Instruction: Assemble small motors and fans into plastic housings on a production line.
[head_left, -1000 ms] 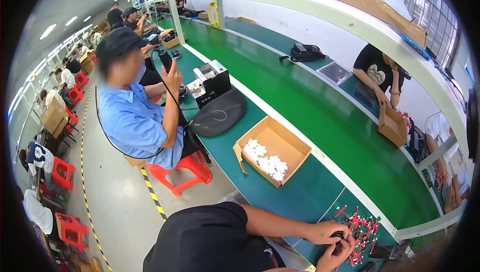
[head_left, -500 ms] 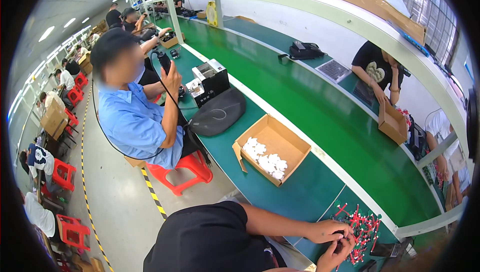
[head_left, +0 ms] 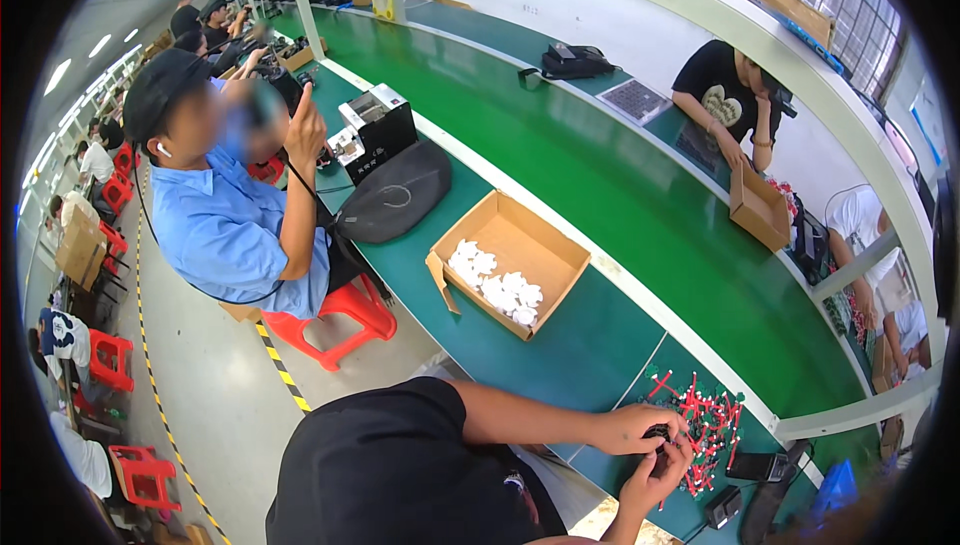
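Note:
My left hand (head_left: 632,429) and my right hand (head_left: 660,473) meet at the near edge of the green bench (head_left: 590,350). Both have their fingers curled round a small black object (head_left: 657,434); its kind is mostly hidden by them. Just beyond the fingers spreads a loose pile of small red and green pieces with white tips (head_left: 705,430). To the left along the bench sits an open cardboard box (head_left: 545,245) with white pieces (head_left: 495,283) heaped in its near side.
A black device (head_left: 757,466) and a small black block (head_left: 722,507) lie right of the pile. Beyond the box are a black bag (head_left: 395,193) and a black-and-white machine (head_left: 378,125). A person in a blue shirt (head_left: 225,230) sits at left. A white rail (head_left: 640,300) borders the bench.
The view has swung slightly right, so the scene sits further left and more of the bench's right end shows. My hands stay together round the black object.

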The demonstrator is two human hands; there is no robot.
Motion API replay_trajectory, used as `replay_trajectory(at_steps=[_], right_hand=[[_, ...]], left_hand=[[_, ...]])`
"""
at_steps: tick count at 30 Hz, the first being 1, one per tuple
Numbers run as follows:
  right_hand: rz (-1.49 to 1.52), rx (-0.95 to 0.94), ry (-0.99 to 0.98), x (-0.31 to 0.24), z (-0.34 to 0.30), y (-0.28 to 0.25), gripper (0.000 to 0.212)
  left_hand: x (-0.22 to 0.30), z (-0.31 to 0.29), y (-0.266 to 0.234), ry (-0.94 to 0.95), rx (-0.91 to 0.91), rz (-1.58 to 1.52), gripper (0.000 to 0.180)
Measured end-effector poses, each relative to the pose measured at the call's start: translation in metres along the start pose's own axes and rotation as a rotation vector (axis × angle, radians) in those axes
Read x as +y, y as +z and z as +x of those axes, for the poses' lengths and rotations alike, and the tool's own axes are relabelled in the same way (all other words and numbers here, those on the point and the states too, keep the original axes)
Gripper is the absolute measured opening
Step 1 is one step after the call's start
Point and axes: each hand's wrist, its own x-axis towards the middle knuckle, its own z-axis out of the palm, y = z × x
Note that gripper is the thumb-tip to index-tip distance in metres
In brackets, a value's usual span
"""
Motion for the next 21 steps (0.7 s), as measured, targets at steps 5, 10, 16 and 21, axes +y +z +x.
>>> replay_trajectory(at_steps=[5, 10, 16, 21], right_hand=[[-0.049, -0.001, 0.002, -0.0021, 0.0016, 0.0018, 0.021], [-0.049, -0.005, 0.049, -0.0022, 0.0029, 0.0021, 0.021], [-0.018, 0.018, 0.041, 0.0022, -0.0013, 0.0009, 0.021], [-0.096, 0.06, -0.085, -0.0005, 0.004, 0.0057, 0.017]], left_hand=[[0.0041, 0.0003, -0.0022, -0.043, 0.013, -0.006, 0.016], [-0.0011, -0.001, -0.0015, -0.018, 0.001, 0.064, 0.018], [-0.0013, -0.0013, 0.0015, 0.028, -0.063, 0.055, 0.017], [0.0031, -0.0006, -0.0022, -0.014, -0.013, 0.029, 0.022]])
